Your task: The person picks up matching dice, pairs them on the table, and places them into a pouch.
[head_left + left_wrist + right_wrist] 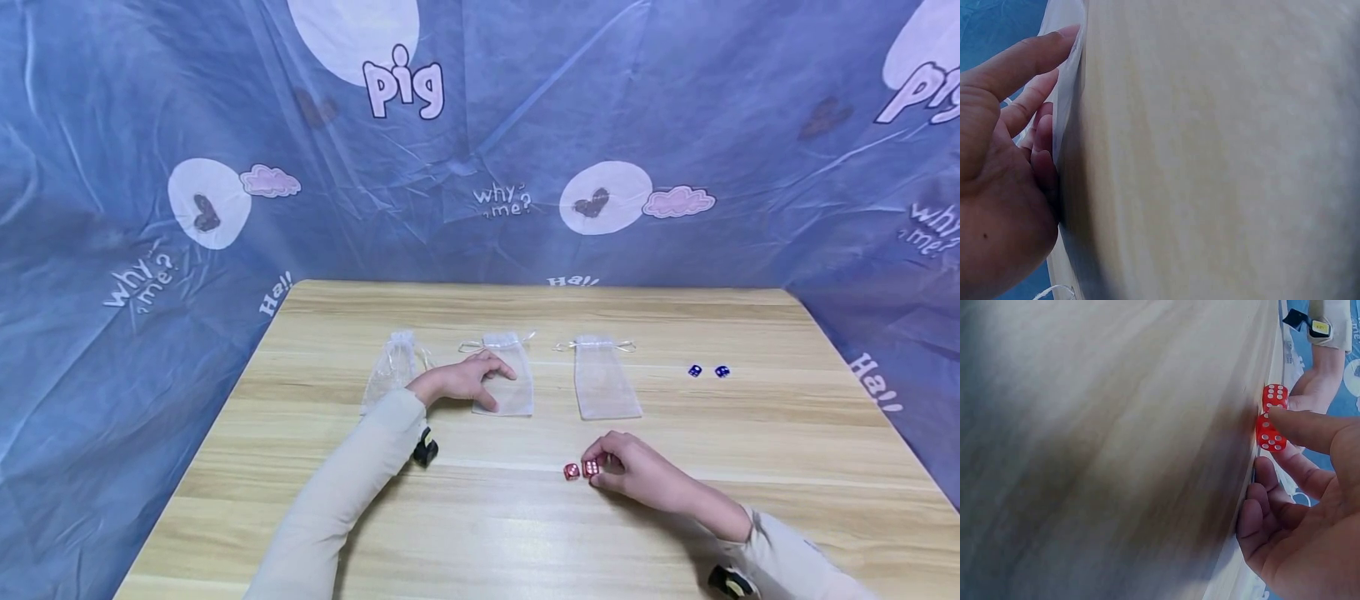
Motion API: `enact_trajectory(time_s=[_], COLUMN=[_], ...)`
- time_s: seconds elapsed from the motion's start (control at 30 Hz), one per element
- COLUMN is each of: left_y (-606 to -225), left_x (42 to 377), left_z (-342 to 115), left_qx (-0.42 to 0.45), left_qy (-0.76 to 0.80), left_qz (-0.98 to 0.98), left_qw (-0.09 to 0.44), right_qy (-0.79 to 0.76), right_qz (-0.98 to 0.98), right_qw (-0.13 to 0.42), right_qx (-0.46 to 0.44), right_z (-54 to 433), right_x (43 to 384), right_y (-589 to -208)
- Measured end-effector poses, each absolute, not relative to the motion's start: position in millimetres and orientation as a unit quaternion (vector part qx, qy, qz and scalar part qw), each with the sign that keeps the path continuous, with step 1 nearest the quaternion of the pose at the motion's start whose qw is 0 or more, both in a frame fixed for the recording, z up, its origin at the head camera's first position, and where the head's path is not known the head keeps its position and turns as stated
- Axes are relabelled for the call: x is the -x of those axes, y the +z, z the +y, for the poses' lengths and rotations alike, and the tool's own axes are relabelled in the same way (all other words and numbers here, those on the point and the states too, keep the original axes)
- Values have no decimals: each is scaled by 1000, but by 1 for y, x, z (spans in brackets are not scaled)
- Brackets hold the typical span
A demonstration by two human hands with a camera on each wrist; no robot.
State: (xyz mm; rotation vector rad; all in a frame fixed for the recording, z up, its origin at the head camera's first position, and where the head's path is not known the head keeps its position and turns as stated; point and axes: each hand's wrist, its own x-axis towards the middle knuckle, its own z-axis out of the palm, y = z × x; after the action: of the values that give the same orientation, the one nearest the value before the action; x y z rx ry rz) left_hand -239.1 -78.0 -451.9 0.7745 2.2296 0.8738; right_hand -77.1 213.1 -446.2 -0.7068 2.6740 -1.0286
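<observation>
Across the pale wood-grained tabletop (480, 542), I have the left hand (467, 380) spread wide, touching the middle of three white sheer drawstring bags (513, 400); the right hand (637, 473) pinches a red white-dotted cube die (591, 468) on the tabletop, another red die (572, 472) just beside it, two dark-blue dice (695, 371) farther right

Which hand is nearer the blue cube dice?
Right. The right hand is below-left of the blue dice in the head view; the left hand farther left, at the middle white mesh bag.

L slv (330, 500) & R slv (787, 554) are off-wht, w/ blk-&-yel. wrist units (426, 452).
</observation>
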Motion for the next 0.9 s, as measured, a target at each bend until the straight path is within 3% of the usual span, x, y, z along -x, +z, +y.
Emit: enact_trajectory(time_s=[0.5, 0.7, 0.9], left_y=[-450, -445, -429], left_x=[236, 238, 243], left_z=[-79, -81, -87], left_qx=[-286, -279, -275], left_qy=[330, 376, 417], left_qz=[842, 821, 814], left_qw=[316, 326, 296], right_qy=[-365, -363, -363], right_qz=[886, 899, 906], right_qw=[130, 80, 51], right_qx=[256, 232, 213], right_z=[221, 227, 221], right_x=[80, 100, 124], right_y=[-434, -407, -383])
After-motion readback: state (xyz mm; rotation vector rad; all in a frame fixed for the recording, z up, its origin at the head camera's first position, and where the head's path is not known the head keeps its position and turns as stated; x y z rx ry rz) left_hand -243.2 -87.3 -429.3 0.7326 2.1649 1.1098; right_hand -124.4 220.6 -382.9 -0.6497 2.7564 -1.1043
